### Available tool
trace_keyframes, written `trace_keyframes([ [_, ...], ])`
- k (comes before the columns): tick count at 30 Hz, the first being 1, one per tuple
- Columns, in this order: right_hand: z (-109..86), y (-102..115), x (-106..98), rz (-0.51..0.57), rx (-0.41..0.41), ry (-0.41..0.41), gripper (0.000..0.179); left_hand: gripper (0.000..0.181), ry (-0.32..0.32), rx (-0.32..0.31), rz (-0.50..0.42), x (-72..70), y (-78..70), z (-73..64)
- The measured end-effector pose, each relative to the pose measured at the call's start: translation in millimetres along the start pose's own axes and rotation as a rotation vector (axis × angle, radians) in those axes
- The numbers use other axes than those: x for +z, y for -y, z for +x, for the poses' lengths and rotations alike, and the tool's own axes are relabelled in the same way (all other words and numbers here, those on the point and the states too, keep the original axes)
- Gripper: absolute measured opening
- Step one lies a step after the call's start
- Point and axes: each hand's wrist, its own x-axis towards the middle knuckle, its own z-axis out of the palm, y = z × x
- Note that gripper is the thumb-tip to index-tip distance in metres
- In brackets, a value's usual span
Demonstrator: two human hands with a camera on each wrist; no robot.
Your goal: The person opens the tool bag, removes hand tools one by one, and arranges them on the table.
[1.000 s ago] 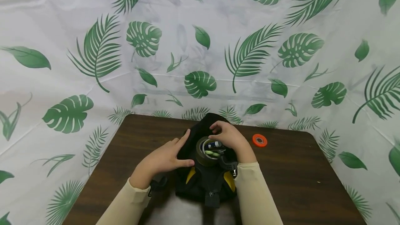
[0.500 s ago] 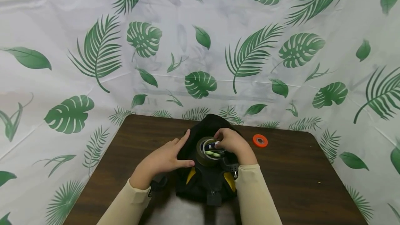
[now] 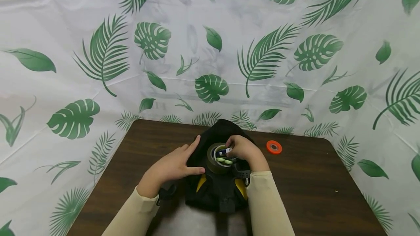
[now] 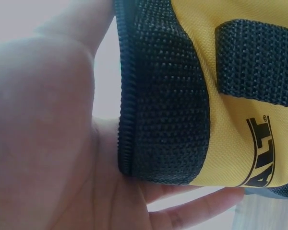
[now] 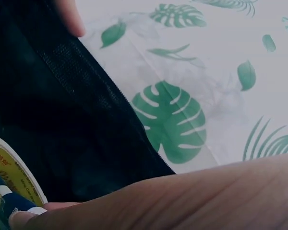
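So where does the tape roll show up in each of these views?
Head: below centre, in the opening of the black-and-yellow bag, the tape roll between the left hand and right hand.
Left wrist: not in it.
Right wrist: lower left edge, partly cut off, yellow inner wall showing.
Shared landmark: the bag, yellow at right in left wrist, dark at upper left in right wrist.

Surface: dark brown wood grain, rounded far corners
Bag: black and yellow, resting near the middle
Orange disc: flat, right of the bag, apart
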Motion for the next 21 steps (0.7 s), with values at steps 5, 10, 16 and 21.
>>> trace_keyframes([
  [5,0.5,0.8,-0.7,-0.015,-0.018,-0.036,0.014,0.115,0.002,-0.002,0.001,0.4,-0.5,1.2],
  [10,-4.0,2.5,-3.9,0.013,-0.069,-0.083,0.008,0.114,0.002,-0.011,-0.009,0.8,-1.0,1.1],
  [16,-11.4,4.8,-7.5,-0.01,-0.141,-0.107,0.006,0.114,0.006,-0.011,-0.011,2.5,-0.8,1.5],
  [21,-17.3,5.9,-8.1,-0.016,-0.197,-0.136,0.005,0.114,0.005,-0.012,-0.007,3.6,-1.1,3.0],
])
